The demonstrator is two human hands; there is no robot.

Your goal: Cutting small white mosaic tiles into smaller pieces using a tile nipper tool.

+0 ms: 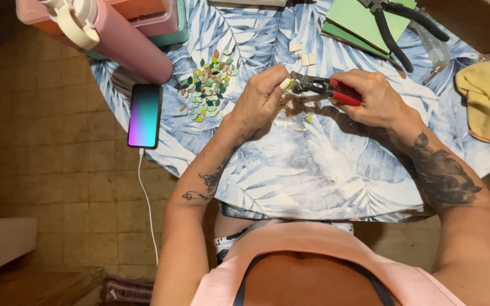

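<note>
- The round bench [313,181] under its blue-and-white leaf-print cloth carries everything within arm's reach of the seated person
- The left hand [262,99] is curled, thumb and fingertips pinching a small pale tile piece [286,83] and offering it to the tool, probably so the cut falls where wanted
- The right hand [372,99] is wrapped tight round the red-handled metal nippers [321,88], whose head meets the piece between the two hands, above pale offcuts on the cloth
- Left of the left hand lies a heap of small green, leaf-shaped cut pieces [206,85], near a lit smartphone [144,115]
- Farther off rest black pliers [398,25] on green sheets, and a yellow cloth [486,105]
</note>
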